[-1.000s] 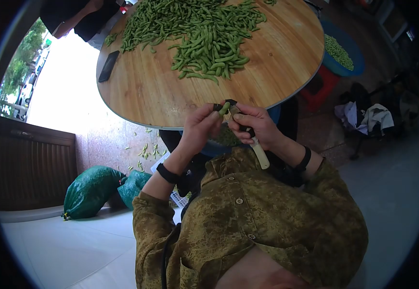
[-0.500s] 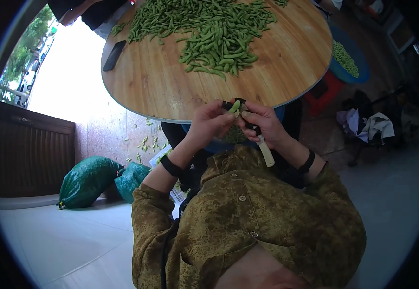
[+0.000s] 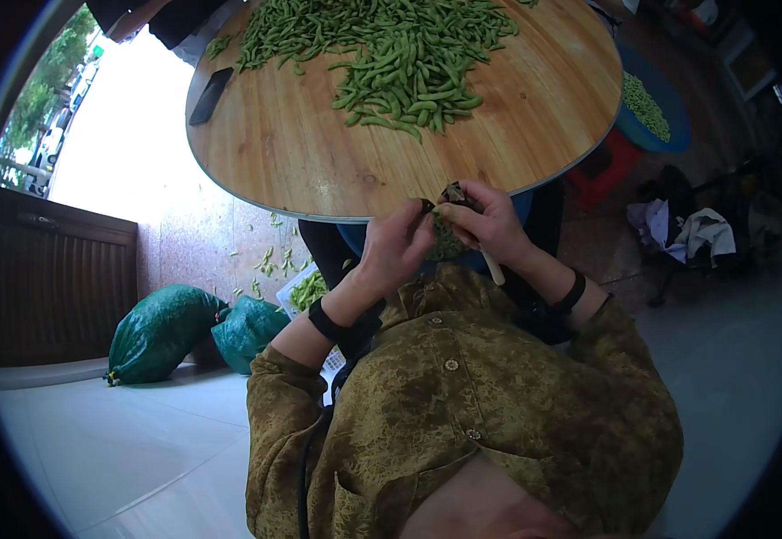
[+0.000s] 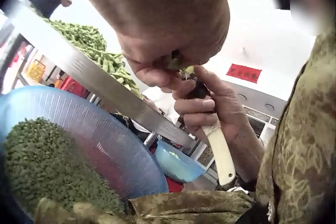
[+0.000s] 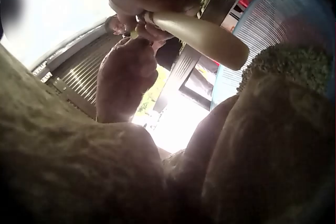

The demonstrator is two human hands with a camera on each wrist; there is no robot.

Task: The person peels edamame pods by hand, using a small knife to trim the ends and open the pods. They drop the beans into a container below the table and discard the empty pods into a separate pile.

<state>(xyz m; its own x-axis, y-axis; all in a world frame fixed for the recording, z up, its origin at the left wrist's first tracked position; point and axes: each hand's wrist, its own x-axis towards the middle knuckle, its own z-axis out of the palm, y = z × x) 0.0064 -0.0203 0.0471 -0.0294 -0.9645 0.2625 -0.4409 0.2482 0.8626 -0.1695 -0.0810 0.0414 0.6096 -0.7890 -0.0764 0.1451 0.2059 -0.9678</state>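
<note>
Above the near edge of the round table, both hands meet at the fingertips. My left hand (image 3: pixel 395 242) pinches a green soybean pod (image 4: pixel 189 69), mostly hidden by the fingers. In my right hand (image 3: pixel 496 225) is a tool with a cream handle (image 4: pixel 221 153), gripped with the handle pointing down; its working end is hidden among the fingers. Dark coverings show on some fingertips. Below the hands, a blue mesh basin (image 4: pixel 118 142) holds many shelled green beans (image 4: pixel 47 161).
A large heap of pods (image 3: pixel 400 67) lies on the wooden table (image 3: pixel 274 157), with a dark flat slab (image 3: pixel 211 96) at left. Another blue basin (image 3: pixel 672 139) of beans stands right, by a red stool (image 3: pixel 606 175). Green sacks (image 3: pixel 162 334) and a white crate (image 3: pixel 286 301) sit left.
The pod stood clearly visible between the hands earlier; now fingers cover most of it. The right hand has turned, so less of the cream handle shows in the head view.
</note>
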